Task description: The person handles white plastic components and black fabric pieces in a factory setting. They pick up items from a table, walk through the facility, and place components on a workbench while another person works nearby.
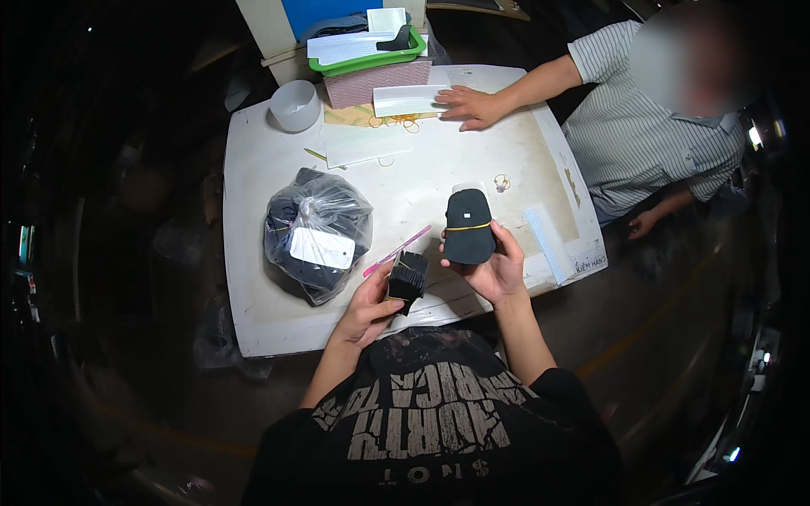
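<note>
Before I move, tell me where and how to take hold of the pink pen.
Pinch the pink pen across its far half, probably from above. It is slender and lies slantwise on the white table, and the left hand with its black bundle crowds the near end, so the far half looks freer.

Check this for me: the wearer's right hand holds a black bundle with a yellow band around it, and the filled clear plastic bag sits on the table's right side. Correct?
No: the filled clear plastic bag sits on the left side of the table, as the head view shows. The wearer's right hand does hold a black bundle with a yellow band around it.
</note>
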`<state>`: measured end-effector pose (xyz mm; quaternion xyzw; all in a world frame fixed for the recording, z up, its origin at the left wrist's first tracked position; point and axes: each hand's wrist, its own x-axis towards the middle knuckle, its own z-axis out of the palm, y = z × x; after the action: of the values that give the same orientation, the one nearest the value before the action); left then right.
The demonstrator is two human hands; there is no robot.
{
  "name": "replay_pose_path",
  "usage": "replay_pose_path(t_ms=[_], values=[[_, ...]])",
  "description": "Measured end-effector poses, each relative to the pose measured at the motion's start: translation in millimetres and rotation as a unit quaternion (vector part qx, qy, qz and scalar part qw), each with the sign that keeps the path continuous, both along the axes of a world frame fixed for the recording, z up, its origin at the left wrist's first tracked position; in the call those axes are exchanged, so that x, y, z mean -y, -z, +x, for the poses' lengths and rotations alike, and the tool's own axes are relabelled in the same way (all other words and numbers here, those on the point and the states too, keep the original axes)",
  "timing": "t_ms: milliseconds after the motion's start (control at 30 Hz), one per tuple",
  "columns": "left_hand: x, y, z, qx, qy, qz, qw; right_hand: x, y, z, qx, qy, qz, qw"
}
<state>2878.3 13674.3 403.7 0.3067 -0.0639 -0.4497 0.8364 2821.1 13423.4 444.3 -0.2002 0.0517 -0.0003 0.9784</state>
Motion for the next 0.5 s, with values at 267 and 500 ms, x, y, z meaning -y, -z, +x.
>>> replay_pose_path(t_ms=[267, 500], values=[[-76.1, -42.8, -6.6, 0.044, -0.083, -0.035, 0.995, -83.1, -44.2, 10.5, -0.003, -0.039, -0.264, 0.964], [-203.6, -68.2, -3.6, 0.327, -0.121, 0.182, 0.919, -236.1, -59.4, 44.8, 0.039, -0.209, -0.461, 0.861]])
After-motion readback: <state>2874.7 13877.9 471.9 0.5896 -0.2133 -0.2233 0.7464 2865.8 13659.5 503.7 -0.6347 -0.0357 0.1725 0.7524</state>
